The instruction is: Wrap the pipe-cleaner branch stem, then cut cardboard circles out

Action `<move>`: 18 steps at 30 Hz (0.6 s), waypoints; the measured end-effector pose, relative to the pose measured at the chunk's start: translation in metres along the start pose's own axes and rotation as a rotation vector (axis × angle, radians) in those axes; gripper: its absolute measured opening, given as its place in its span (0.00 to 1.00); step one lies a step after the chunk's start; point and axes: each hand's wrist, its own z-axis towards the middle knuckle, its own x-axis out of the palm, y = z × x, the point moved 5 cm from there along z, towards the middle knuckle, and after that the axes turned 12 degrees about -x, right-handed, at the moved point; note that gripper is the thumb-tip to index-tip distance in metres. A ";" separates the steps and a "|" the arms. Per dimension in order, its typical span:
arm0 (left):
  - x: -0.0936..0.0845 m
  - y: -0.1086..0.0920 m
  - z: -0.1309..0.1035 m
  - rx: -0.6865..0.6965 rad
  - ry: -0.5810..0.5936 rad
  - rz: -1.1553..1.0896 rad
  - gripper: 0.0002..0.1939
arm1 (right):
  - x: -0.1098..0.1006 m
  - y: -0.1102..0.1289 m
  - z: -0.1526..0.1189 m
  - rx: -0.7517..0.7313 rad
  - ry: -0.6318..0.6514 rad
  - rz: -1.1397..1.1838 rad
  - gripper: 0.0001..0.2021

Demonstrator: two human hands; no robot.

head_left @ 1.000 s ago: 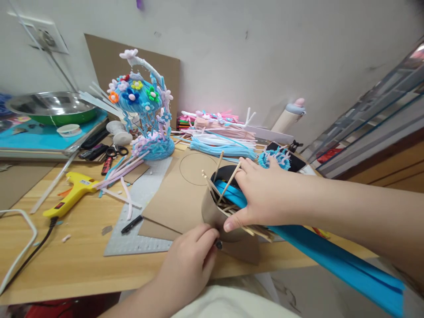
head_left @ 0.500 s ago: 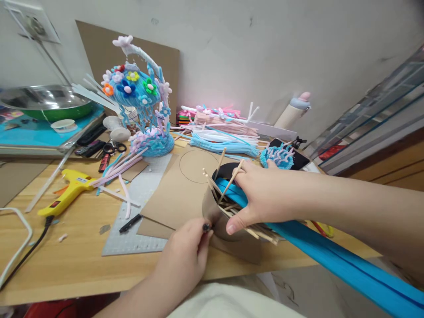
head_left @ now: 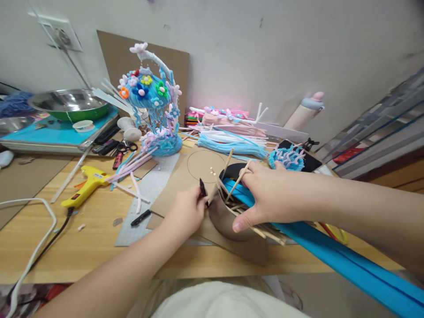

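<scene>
My left hand (head_left: 187,210) grips a black marker (head_left: 203,187) close to the left side of a dark round container (head_left: 227,223), low against the brown cardboard (head_left: 175,181). Spread over the container's top, my right hand (head_left: 256,194) presses on its rim and contents, with its thumb down the near side. Thin wooden sticks (head_left: 228,163) and a long bright blue bundle (head_left: 331,251) come out of the container. A drawn circle (head_left: 206,166) shows on the cardboard behind it. The marker's black cap (head_left: 141,218) lies to the left.
A yellow glue gun (head_left: 84,185) with its cord lies at left. Behind stand a blue jellyfish ornament with flowers (head_left: 147,95), pipe cleaner bundles (head_left: 232,145) and a bottle (head_left: 304,112). A steel bowl (head_left: 69,104) sits at back left, scissors (head_left: 126,145) nearer.
My left hand has moved up and away along the container's left side, with the marker now more visible. My right hand keeps its place on the container. The view has shifted slightly.
</scene>
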 end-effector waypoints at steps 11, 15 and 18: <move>0.000 -0.016 0.066 -0.004 0.116 0.034 0.07 | 0.004 -0.001 0.002 -0.017 -0.043 0.004 0.42; 0.005 -0.016 0.084 0.026 0.232 0.018 0.08 | 0.008 -0.001 0.005 -0.041 -0.071 0.005 0.43; 0.014 -0.015 0.098 0.055 0.298 0.014 0.09 | 0.013 -0.003 0.006 -0.028 -0.107 -0.020 0.46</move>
